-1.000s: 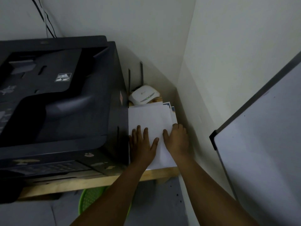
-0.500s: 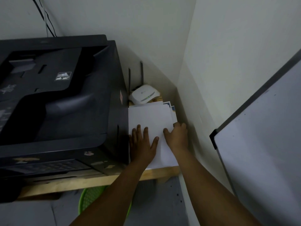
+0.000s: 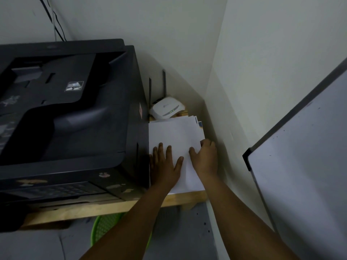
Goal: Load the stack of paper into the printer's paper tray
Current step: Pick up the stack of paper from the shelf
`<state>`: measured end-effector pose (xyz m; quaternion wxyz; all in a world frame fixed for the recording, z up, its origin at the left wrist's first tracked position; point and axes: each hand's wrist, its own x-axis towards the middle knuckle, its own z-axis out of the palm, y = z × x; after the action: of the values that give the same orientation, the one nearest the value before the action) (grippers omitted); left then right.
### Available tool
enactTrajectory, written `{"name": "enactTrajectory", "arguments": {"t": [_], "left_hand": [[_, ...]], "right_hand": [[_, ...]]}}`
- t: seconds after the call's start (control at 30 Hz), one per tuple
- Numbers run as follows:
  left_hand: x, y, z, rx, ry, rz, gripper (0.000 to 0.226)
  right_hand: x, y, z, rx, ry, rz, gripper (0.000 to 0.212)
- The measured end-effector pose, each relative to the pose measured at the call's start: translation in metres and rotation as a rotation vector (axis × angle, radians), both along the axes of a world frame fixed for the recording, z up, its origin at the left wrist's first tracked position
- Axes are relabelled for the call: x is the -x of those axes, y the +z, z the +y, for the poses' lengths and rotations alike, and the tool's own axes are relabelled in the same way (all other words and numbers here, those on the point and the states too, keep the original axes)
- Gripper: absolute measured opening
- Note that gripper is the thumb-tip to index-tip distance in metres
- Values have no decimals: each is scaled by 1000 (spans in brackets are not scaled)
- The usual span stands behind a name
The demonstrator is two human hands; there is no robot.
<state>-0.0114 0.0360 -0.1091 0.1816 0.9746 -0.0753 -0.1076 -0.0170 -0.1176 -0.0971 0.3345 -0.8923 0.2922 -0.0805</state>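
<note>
A stack of white paper [image 3: 173, 134] lies on the wooden shelf [image 3: 184, 198] in the gap between the black printer [image 3: 65, 119] and the right wall. My left hand [image 3: 165, 165] rests flat on the stack's near left part, fingers spread. My right hand [image 3: 205, 158] sits at the stack's right edge, thumb on top and fingers curled over the edge. The sheets fan out unevenly at the far right corner. The printer's paper tray cannot be made out.
A white router [image 3: 167, 107] with two dark antennas stands behind the paper. A whiteboard [image 3: 304, 166] leans at the right. A green basket [image 3: 105, 228] sits under the shelf. Cables run down the wall at the top left.
My right hand has slid a little to the right, onto the stack's right edge, with the fingers curling over it. The left hand and the paper stay put.
</note>
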Motion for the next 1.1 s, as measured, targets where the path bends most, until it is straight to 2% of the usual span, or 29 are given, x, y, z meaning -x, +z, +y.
{"name": "enactTrajectory", "arguments": {"t": [0.07, 0.33, 0.57, 0.9, 1.1], "left_hand": [[0, -1, 0, -4, 2, -2, 82], [-2, 1, 2, 36, 4, 25, 78], [1, 28, 1, 114, 56, 159, 77], [-1, 86, -3, 255, 166, 228, 80], [8, 143, -12, 308, 184, 188, 84]], "right_hand": [[1, 1, 2, -17, 6, -22, 48], [-5, 6, -1, -375, 2, 9, 46], [-1, 29, 4, -380, 151, 69, 37], [5, 85, 2, -476, 130, -23, 16], [19, 150, -9, -500, 83, -89, 19]]}}
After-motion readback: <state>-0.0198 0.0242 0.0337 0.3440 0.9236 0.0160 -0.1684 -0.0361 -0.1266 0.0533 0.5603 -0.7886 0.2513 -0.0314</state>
